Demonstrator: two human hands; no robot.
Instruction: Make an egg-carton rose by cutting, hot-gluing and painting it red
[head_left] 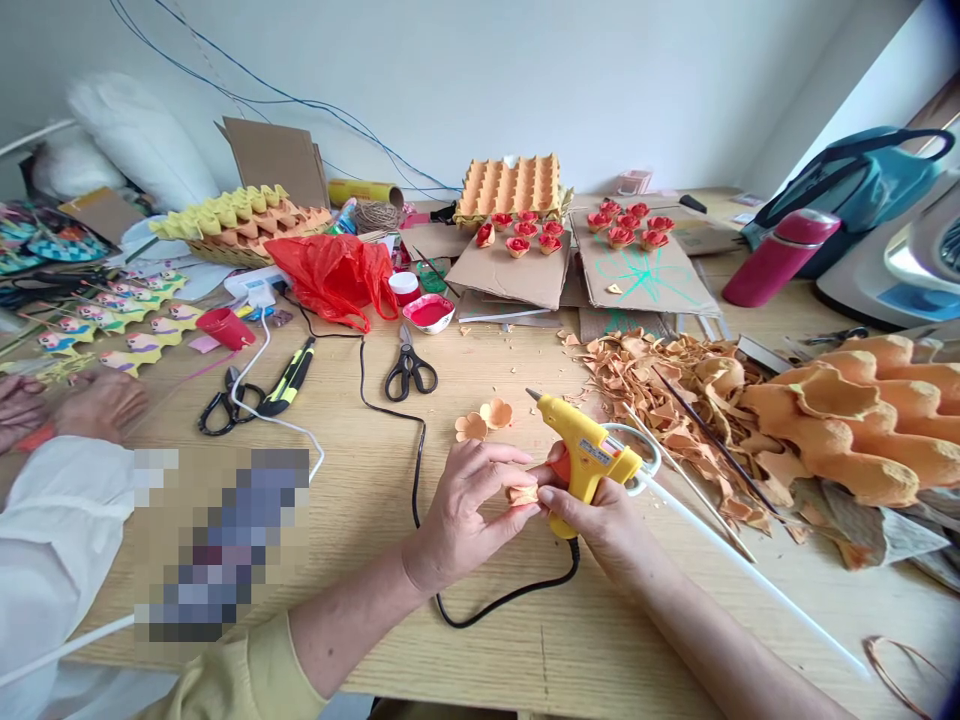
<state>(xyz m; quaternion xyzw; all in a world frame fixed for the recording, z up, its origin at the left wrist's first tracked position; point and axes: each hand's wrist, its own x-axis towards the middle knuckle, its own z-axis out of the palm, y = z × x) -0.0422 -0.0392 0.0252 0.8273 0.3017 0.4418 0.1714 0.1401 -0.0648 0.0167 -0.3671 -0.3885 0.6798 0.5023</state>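
Observation:
My left hand (476, 505) pinches a small rolled orange piece (523, 494) between thumb and fingers, above the wooden table. Wrapped round the handle of a yellow glue gun (592, 450) is my right hand (600, 515), its thumb close to the rolled piece. The gun's nozzle points up and left, and a long white glue stick (750, 570) sticks out of its back. Just beyond my left hand lie two orange petal cups (484, 420).
Black scissors (409, 372) and a cutter (289, 378) lie left of centre. Orange scraps (675, 400) and egg trays (847, 420) fill the right. Red flowers (525, 235) stand on cardboard behind. Another person's hands (97, 405) are at left. A black cord (495, 610) loops in front.

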